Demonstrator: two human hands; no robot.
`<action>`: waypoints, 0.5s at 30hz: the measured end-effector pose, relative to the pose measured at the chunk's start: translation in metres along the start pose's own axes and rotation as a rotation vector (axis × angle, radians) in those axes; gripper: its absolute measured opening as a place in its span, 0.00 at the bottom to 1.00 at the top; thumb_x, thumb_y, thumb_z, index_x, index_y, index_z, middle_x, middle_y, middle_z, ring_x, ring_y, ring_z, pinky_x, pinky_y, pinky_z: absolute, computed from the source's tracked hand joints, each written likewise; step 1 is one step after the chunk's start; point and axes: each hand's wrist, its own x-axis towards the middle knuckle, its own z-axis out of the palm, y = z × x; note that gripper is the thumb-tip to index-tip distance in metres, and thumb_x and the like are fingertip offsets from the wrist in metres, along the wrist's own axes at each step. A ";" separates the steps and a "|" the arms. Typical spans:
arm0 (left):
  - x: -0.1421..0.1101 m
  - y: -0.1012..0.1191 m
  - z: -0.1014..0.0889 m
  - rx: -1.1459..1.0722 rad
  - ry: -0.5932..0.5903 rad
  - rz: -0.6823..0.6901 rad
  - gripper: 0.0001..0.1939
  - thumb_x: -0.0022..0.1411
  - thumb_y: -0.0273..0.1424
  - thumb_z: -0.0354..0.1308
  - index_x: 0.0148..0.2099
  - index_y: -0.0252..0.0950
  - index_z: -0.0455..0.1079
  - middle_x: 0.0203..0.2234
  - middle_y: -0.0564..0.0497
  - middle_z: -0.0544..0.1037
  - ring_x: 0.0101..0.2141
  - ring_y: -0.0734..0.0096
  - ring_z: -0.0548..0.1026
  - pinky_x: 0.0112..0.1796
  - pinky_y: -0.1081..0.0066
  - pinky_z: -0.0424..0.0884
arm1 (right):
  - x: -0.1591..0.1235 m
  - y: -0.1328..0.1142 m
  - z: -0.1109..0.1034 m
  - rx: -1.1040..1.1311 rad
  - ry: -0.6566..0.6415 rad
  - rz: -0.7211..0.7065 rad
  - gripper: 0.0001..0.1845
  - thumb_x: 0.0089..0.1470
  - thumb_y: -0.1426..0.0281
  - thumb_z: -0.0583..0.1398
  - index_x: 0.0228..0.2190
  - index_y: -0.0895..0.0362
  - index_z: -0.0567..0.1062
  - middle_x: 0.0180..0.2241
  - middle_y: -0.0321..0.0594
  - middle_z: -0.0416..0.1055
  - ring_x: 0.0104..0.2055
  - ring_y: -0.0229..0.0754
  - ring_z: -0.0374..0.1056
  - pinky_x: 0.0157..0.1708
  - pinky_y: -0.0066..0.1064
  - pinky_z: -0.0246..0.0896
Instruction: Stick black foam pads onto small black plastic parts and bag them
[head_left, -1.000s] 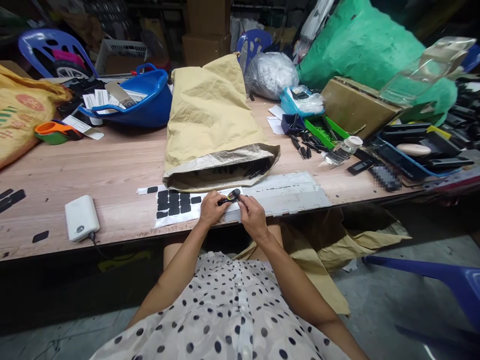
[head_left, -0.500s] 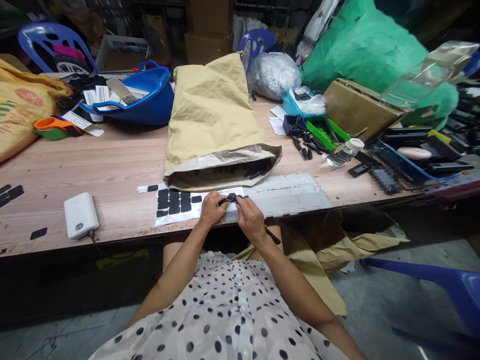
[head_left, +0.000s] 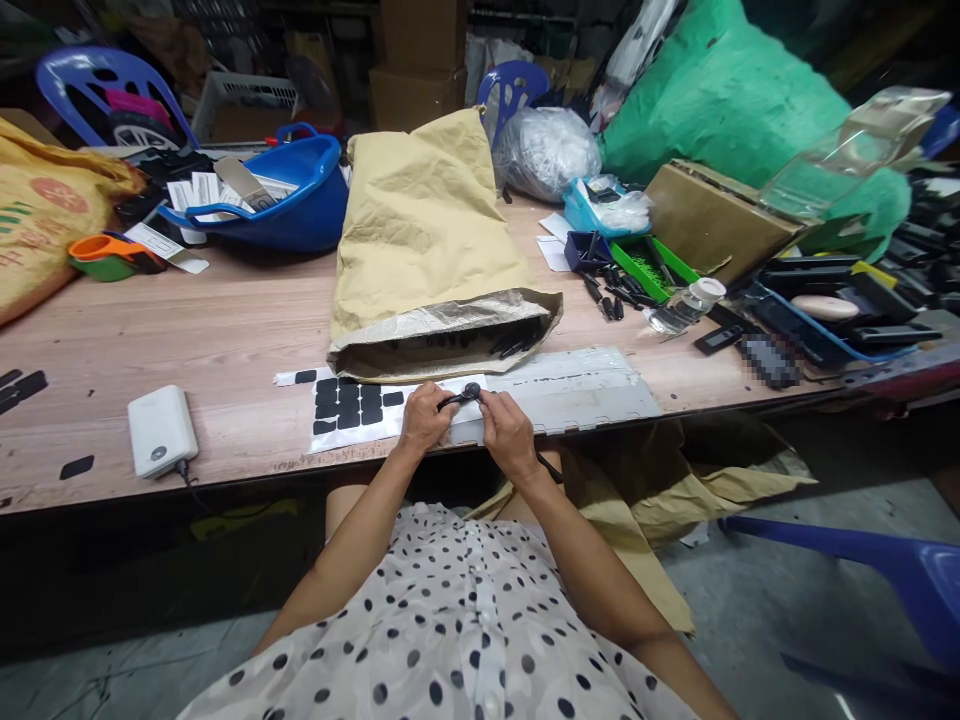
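Between my hands is a small black part with a round head and a thin stem; its exact kind I cannot make out. My left hand pinches the stem. At the round head, my right hand has its fingers closed, their tips largely hidden. A dark strip shows beside my right wrist, and I cannot tell whether it joins the part. Below the hands lies a grey board. To the left, a white sheet of black stickers rests on the table. Just beyond gapes an open paper sack with dark pieces inside.
A white power bank with a cable stands at the left front. A blue basin holds white papers or boxes. To the right are a green tray, a clear bottle and a blue-rimmed tray of black parts.
The round head has turned and shifted slightly between my fingers while both hands keep their place. The dark strip beside my right wrist came into view after the first frame.
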 end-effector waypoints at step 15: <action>-0.002 0.004 0.003 0.071 0.014 0.026 0.08 0.54 0.31 0.67 0.39 0.41 0.78 0.32 0.51 0.75 0.37 0.62 0.74 0.41 0.64 0.71 | 0.023 0.077 -0.032 -0.298 0.244 0.417 0.19 0.60 0.73 0.52 0.48 0.55 0.78 0.40 0.47 0.71 0.43 0.48 0.64 0.43 0.36 0.59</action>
